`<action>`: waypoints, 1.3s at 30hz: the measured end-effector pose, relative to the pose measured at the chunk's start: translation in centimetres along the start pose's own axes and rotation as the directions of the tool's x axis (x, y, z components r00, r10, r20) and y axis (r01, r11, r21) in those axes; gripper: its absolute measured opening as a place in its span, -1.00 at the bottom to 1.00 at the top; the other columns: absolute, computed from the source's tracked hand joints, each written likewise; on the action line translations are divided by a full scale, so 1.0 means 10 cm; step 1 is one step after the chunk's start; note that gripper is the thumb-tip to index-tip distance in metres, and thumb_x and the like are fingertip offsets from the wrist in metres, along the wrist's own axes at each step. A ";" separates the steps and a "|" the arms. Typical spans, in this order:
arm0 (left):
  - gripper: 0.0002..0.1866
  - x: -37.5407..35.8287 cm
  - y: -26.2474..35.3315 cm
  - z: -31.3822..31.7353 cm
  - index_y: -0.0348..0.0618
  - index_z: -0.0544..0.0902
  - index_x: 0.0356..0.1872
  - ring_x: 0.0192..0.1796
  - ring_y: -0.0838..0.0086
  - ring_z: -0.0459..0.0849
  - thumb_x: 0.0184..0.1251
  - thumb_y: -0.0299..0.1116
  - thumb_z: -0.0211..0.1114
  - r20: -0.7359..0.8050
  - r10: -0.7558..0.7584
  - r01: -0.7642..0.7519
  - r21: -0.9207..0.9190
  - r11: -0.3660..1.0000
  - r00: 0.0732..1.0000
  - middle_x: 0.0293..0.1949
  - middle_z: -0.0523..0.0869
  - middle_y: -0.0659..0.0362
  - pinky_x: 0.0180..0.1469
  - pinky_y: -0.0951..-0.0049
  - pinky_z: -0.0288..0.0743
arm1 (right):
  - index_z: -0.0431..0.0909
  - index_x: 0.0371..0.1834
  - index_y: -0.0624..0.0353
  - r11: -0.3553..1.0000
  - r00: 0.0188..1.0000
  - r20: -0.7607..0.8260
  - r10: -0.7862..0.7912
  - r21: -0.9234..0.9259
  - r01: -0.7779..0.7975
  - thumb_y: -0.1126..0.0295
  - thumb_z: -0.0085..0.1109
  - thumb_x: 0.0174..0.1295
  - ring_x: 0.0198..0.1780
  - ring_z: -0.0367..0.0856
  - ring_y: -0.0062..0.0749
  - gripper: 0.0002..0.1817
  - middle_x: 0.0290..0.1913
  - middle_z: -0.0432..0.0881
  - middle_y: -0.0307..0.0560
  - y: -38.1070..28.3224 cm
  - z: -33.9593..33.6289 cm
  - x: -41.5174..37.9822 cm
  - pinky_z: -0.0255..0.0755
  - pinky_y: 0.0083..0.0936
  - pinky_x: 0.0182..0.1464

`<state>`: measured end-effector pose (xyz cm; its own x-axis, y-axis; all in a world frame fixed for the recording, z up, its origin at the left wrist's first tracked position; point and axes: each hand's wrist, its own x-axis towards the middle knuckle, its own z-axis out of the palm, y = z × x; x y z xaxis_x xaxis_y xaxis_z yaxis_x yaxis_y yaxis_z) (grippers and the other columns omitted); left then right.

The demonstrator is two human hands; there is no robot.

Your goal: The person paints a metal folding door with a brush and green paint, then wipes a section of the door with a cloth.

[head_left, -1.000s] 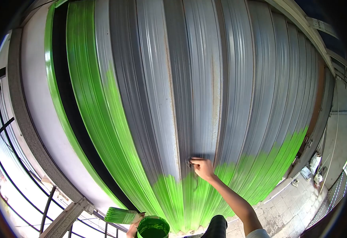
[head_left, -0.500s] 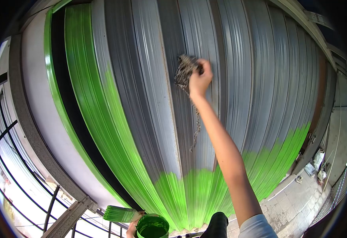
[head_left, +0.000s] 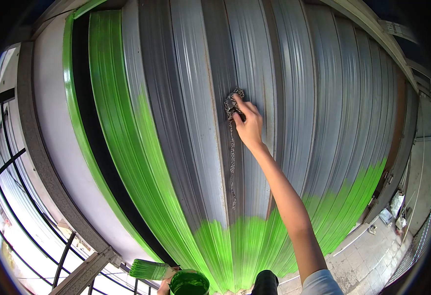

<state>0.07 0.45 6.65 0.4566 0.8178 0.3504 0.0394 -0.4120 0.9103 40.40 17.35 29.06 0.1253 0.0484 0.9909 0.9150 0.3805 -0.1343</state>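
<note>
My right hand [head_left: 249, 122] is closed on a bunched, dark speckled cloth [head_left: 233, 103], held against a grey part of the corrugated metal door [head_left: 255, 182]. A thin strip hangs down from the cloth. At the bottom left, my left hand [head_left: 164, 286] shows only in part. It grips a paintbrush [head_left: 149, 270] whose wide bristles are loaded with green paint. Beside that hand, touching or very near it, is a pot of green paint [head_left: 190, 283]; whether the fingers also hold the pot is hidden.
Fresh green paint [head_left: 108, 93] covers the door's left panels and its lower band. Black window bars [head_left: 4, 169] and a wooden beam [head_left: 80, 275] stand on the left. Paved floor [head_left: 358, 263] lies at lower right, with small litter [head_left: 396, 206] by the wall.
My right hand has moved the cloth a little downward on the door, and its hanging strip now falls straighter. The left hand still holds the brush by the pot. The view has shifted slightly.
</note>
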 end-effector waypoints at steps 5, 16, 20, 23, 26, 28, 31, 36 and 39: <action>-0.05 -0.03 -0.03 0.03 -0.36 0.45 0.10 0.15 0.24 0.50 -0.51 -0.16 0.59 -0.004 -0.037 0.037 -0.019 0.999 0.999 0.08 0.53 -0.04 0.24 0.27 0.30 | 0.68 -0.22 0.12 0.997 0.989 -0.142 0.038 0.066 -0.029 0.72 0.07 -0.02 -0.22 0.59 -0.21 -0.66 -0.27 0.61 -0.10 -0.04 -0.07 0.45 0.48 -0.34 -0.20; -0.04 -0.02 0.02 0.04 -0.34 0.44 0.11 0.14 0.25 0.50 -0.51 -0.15 0.61 -0.013 -0.017 0.016 -0.023 1.000 1.000 0.08 0.53 -0.03 0.22 0.26 0.32 | 0.45 0.20 0.06 0.992 0.977 0.210 -0.048 0.123 0.023 0.53 0.23 0.02 0.26 0.37 -0.13 -0.43 0.24 0.38 -0.03 -0.05 -0.19 0.17 0.27 -0.34 0.27; -0.04 -0.02 0.04 0.05 -0.34 0.45 0.10 0.12 0.27 0.52 -0.51 -0.15 0.63 -0.016 -0.003 0.003 -0.031 1.000 1.000 0.05 0.55 -0.01 0.20 0.27 0.35 | 0.55 0.07 0.11 0.993 0.991 0.104 -0.089 0.092 0.080 0.52 0.31 -0.03 0.09 0.53 -0.15 -0.51 0.06 0.54 -0.03 -0.02 -0.17 0.20 0.43 -0.40 0.10; -0.05 -0.03 0.04 0.07 -0.33 0.45 0.09 0.09 0.28 0.54 -0.51 -0.15 0.64 -0.022 0.005 -0.006 -0.035 0.999 1.000 0.03 0.57 0.00 0.18 0.28 0.38 | 0.58 -0.06 0.13 0.984 0.984 -0.042 -0.176 0.015 0.177 0.52 0.29 -0.02 -0.06 0.58 -0.13 -0.62 -0.10 0.60 -0.08 -0.02 -0.05 0.17 0.49 -0.31 -0.02; -0.05 -0.03 0.04 0.09 -0.33 0.45 0.08 0.07 0.29 0.56 -0.52 -0.15 0.64 -0.024 0.007 -0.008 -0.041 0.999 1.000 0.01 0.58 0.00 0.16 0.29 0.40 | 0.59 -0.13 0.19 0.990 0.983 -0.114 -0.141 0.013 0.143 0.60 0.22 -0.02 -0.17 0.62 -0.12 -0.69 -0.20 0.63 -0.03 -0.03 -0.01 0.19 0.50 -0.38 -0.12; -0.05 -0.02 0.04 0.09 -0.32 0.46 0.08 0.06 0.30 0.57 -0.52 -0.15 0.65 -0.030 0.011 -0.012 -0.044 0.999 0.999 0.00 0.59 0.01 0.14 0.29 0.42 | 0.60 -0.13 0.21 0.986 0.958 -0.265 -0.113 0.091 0.141 0.65 0.14 0.01 -0.21 0.65 -0.14 -0.69 -0.24 0.65 0.00 -0.02 0.01 0.34 0.50 -0.41 -0.17; -0.06 -0.02 0.06 0.09 -0.32 0.46 0.07 0.04 0.32 0.59 -0.53 -0.15 0.66 -0.037 0.010 -0.012 -0.055 0.998 0.999 -0.02 0.61 0.02 0.12 0.30 0.45 | 0.60 -0.09 0.20 0.987 0.931 -0.346 -0.120 0.062 0.150 0.67 0.08 0.03 -0.18 0.64 -0.15 -0.66 -0.13 0.63 0.00 -0.13 0.03 0.58 0.50 -0.41 -0.19; -0.06 0.00 0.07 0.10 -0.31 0.47 0.05 0.00 0.34 0.62 -0.53 -0.16 0.68 -0.050 0.014 -0.018 -0.085 0.996 0.999 -0.05 0.63 0.04 0.09 0.31 0.49 | 0.50 0.12 0.11 0.986 0.993 -0.088 -0.081 0.141 0.093 0.61 0.13 0.05 0.21 0.43 -0.09 -0.52 0.25 0.39 0.05 -0.16 0.17 0.37 0.35 -0.39 0.18; -0.08 0.00 0.04 0.07 -0.32 0.48 0.04 -0.01 0.33 0.63 -0.53 -0.15 0.68 -0.027 0.011 -0.012 -0.031 0.999 1.000 -0.05 0.64 0.02 0.10 0.30 0.49 | 0.46 0.18 0.11 0.979 0.992 -0.024 -0.124 0.160 0.127 0.62 0.14 0.05 0.32 0.30 -0.08 -0.47 0.31 0.32 0.06 -0.09 0.10 0.39 0.25 -0.39 0.31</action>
<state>0.75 0.04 6.83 0.4333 0.8236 0.3660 0.0062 -0.4089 0.9126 39.74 18.10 33.06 0.0200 -0.0218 0.9996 0.8502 0.5264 -0.0055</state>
